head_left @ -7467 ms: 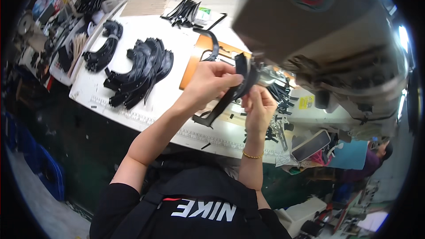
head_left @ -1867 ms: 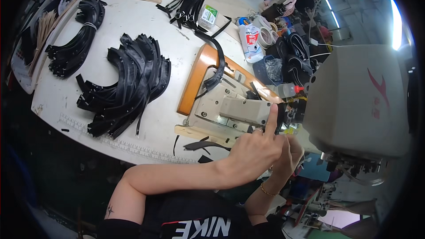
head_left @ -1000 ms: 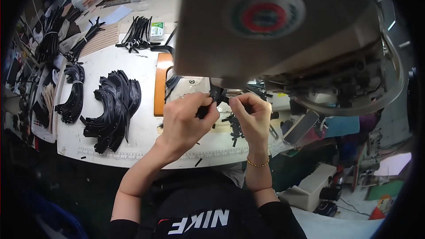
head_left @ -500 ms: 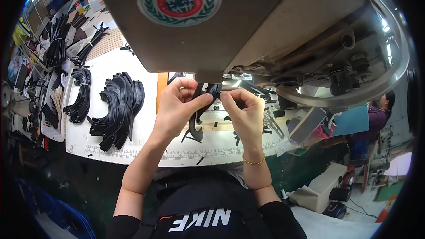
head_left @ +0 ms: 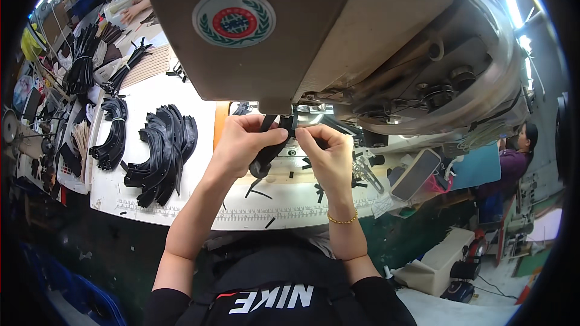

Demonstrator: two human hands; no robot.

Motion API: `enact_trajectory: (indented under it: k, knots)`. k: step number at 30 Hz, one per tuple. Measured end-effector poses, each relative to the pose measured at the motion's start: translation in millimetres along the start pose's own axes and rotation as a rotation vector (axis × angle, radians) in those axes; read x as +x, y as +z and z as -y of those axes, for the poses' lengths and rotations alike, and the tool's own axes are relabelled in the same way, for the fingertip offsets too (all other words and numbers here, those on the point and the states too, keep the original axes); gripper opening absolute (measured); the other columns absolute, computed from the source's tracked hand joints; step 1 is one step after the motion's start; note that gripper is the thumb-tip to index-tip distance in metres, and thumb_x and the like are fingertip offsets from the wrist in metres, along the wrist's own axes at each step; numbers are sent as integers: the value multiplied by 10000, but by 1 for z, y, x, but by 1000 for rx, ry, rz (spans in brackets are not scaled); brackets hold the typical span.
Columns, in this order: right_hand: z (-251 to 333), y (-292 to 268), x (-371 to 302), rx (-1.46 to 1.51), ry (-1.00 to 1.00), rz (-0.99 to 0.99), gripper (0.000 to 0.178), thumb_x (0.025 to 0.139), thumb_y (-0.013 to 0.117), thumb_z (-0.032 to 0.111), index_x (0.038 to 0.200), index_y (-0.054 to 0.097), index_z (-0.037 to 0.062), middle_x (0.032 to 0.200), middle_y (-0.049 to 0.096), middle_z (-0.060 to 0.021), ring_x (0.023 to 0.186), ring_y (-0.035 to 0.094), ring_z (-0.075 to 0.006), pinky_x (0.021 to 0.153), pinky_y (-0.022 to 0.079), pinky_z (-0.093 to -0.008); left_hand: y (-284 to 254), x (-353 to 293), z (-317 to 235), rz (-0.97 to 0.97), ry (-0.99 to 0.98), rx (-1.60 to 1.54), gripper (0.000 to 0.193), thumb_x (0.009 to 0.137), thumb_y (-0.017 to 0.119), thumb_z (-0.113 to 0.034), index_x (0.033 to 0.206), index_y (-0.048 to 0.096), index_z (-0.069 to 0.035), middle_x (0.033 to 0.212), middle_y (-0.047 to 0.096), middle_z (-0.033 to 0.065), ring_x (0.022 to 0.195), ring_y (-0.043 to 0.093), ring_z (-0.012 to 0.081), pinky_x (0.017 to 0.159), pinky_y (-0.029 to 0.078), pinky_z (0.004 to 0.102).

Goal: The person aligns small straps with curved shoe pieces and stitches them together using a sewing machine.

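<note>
Under the head of a sewing machine (head_left: 254, 78), a dark curved strip (head_left: 270, 156) hangs between my hands, its lower end above the white table. My left hand (head_left: 240, 145) pinches it between thumb and fingers from the left. From the right, my right hand (head_left: 328, 152) has thumb and forefinger pressed together at a narrow black band (head_left: 295, 122) by the strip's upper part. The machine's lower edge partly hides where the fingertips meet the work.
Left on the table (head_left: 202, 199) lie a pile of curved black strips (head_left: 160, 154) and a tied bundle (head_left: 110, 133). A phone (head_left: 415, 174) and small black scraps (head_left: 320, 192) lie to the right. A person in purple (head_left: 515, 160) is at far right; another person's hand (head_left: 134, 11) reaches in at upper left.
The strip's lower end has swung up and closer to my left hand. Both hands stay near the machine, my right slightly further left. Another person's hand has appeared at upper left.
</note>
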State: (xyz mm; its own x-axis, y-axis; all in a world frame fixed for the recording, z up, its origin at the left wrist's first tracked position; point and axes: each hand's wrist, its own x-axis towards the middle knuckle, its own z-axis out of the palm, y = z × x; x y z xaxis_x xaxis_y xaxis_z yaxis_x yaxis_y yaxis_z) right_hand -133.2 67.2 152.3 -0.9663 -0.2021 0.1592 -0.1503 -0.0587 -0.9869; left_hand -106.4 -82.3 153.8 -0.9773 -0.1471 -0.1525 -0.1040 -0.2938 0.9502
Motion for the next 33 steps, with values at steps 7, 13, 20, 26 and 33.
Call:
enact_trajectory:
  k: [7,13,20,26,33]
  knots:
    - [-3,-8,0,114,-60,13,195,800,627,-34,930,487,6,769,546,5,671,490,-15,563,382,-141,6,-1,5,-15,-138,-137,79,731,676,-41,721,603,-67,600,516,-48,428,353,-3,390,230,164]
    - [-32,-19,8,28,-120,-136,126,803,641,28,824,518,13,726,521,23,634,433,-8,527,330,-147,7,2,-8,-3,-159,-188,64,742,685,-58,768,642,-18,652,578,3,473,453,31,412,300,177]
    - [-103,-66,38,-509,-363,-122,135,826,583,82,919,583,-16,906,574,-74,827,518,-152,734,422,-271,12,3,-8,-24,-37,-185,73,745,688,-74,778,651,-20,627,566,-8,458,401,11,397,236,180]
    - [-22,-58,3,-372,-516,-359,168,789,565,-9,938,570,-86,872,560,-115,771,534,-201,651,427,-321,20,-2,6,-101,164,-291,70,760,662,-31,827,642,-36,640,591,19,446,412,6,385,231,169]
    - [3,-148,9,-807,-716,-1233,201,899,504,130,960,586,-43,909,597,-116,894,551,-227,846,400,-349,15,8,12,-115,151,-262,71,768,641,-10,838,635,-24,653,614,62,424,391,-1,372,207,165]
